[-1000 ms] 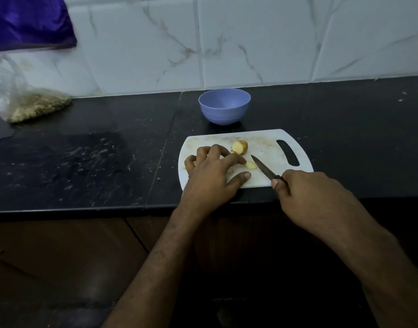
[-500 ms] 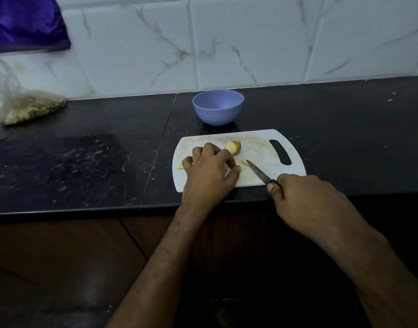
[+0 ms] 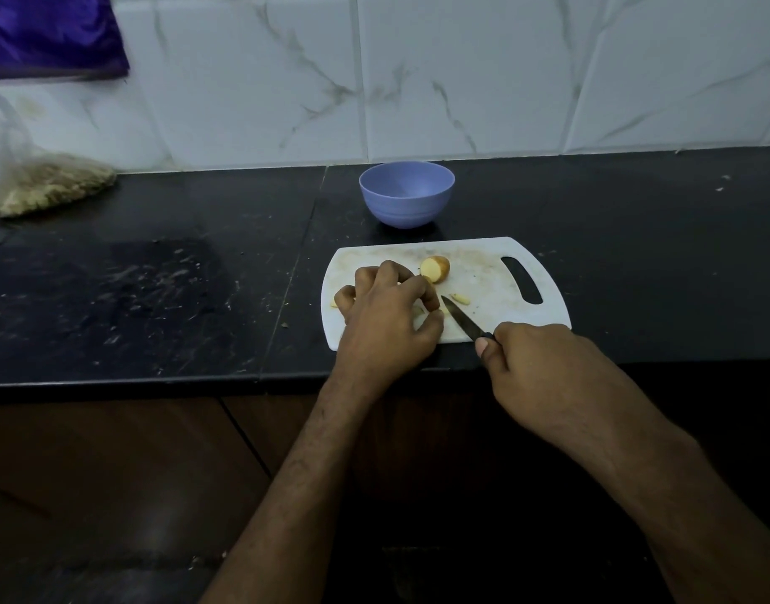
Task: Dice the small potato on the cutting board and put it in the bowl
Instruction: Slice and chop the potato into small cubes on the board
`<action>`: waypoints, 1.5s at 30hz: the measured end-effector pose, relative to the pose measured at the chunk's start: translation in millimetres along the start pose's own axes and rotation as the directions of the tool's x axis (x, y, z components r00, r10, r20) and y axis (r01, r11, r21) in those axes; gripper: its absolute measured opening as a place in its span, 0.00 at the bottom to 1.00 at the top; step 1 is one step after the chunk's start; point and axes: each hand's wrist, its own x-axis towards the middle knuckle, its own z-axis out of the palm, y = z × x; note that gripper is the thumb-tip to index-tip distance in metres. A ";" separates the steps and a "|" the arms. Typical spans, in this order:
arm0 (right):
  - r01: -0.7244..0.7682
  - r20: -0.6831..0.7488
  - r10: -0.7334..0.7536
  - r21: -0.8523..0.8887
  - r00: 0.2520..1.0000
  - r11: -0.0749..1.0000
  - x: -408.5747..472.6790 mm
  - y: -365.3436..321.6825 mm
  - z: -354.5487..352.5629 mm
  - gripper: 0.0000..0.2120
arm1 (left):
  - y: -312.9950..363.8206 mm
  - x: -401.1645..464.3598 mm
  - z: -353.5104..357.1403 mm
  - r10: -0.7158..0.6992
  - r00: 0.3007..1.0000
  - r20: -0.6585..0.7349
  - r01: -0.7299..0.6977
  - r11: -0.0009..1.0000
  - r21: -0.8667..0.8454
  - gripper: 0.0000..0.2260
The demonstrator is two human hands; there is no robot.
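A white cutting board (image 3: 483, 259) lies near the counter's front edge. A cut half of the small potato (image 3: 435, 269) rests near the board's middle, cut face to the left. My left hand (image 3: 387, 316) is curled over the board's left part, fingers bent on potato pieces that are mostly hidden. A thin potato strip (image 3: 460, 299) lies to the right of my fingers. My right hand (image 3: 544, 377) grips a small knife (image 3: 461, 318), its blade pointing at my left thumb. A lilac bowl (image 3: 407, 194) stands just behind the board and looks empty.
The black counter (image 3: 156, 289) is scuffed and dusty on the left. A clear bag of grain (image 3: 43, 185) sits at the far left against the white tiled wall. A purple cloth (image 3: 47, 32) hangs at the upper left.
My left hand's fingers have curled in tighter over the pieces. The knife blade has stayed close to my left thumb. A thin strip now shows beside the blade.
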 end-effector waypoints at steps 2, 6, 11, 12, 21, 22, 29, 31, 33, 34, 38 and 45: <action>0.001 0.018 -0.001 0.009 1.000 1.000 0.8 -2.0 -2.2 0.15 | -1.2 0.5 0.0 0.009 1.000 -0.007 -0.009 1.000 0.000 0.07; 0.002 0.066 -0.002 -0.002 0.998 1.000 0.8 -5.6 -1.8 0.12 | -2.1 0.8 -0.3 -0.003 1.000 0.004 0.003 1.000 -0.009 0.07; 0.023 0.206 -0.013 -0.046 0.978 0.999 2.6 -0.5 -14.9 0.11 | 0.6 2.5 2.1 -0.060 0.998 -0.027 0.061 0.998 0.014 0.07; 0.024 0.217 -0.013 -0.047 0.976 0.999 2.3 2.7 -17.8 0.12 | 0.4 3.1 2.0 -0.079 0.996 -0.039 0.080 0.997 0.004 0.08; -0.053 0.022 0.054 -0.061 0.998 0.997 -17.4 23.9 -14.3 0.19 | 2.4 -2.2 -1.6 0.122 0.992 0.012 -0.122 0.992 -0.022 0.20; -0.062 0.003 0.062 -0.059 0.998 0.996 -17.3 25.9 -15.7 0.18 | 2.6 -1.5 -0.3 0.135 0.990 0.047 -0.137 0.990 0.032 0.21; -0.116 -0.039 0.114 -0.041 0.993 0.992 -4.3 34.6 -16.8 0.19 | 2.3 2.7 6.4 0.112 0.979 0.171 -0.146 0.969 0.202 0.21; -0.113 -0.039 0.113 0.005 0.993 0.994 0.0 30.2 -10.5 0.18 | 1.9 2.4 6.6 0.110 0.981 0.163 -0.141 0.970 0.199 0.21; -0.093 -0.055 0.095 0.044 0.994 0.995 2.8 23.4 -3.7 0.16 | 2.1 2.1 5.6 0.108 0.983 0.146 -0.134 0.975 0.178 0.19; -0.080 -0.066 0.084 0.066 0.994 0.995 3.5 19.6 -1.3 0.15 | 2.2 1.9 5.0 0.107 0.985 0.139 -0.129 0.979 0.161 0.18; -0.060 -0.044 0.064 0.086 0.997 0.994 4.7 7.6 9.1 0.13 | 3.6 0.5 4.1 0.103 0.986 0.129 -0.118 0.986 0.118 0.16; -0.069 -0.008 0.069 -0.016 0.998 0.998 4.0 4.7 6.8 0.13 | 3.7 -0.3 6.0 0.116 0.987 0.113 -0.132 0.979 0.153 0.17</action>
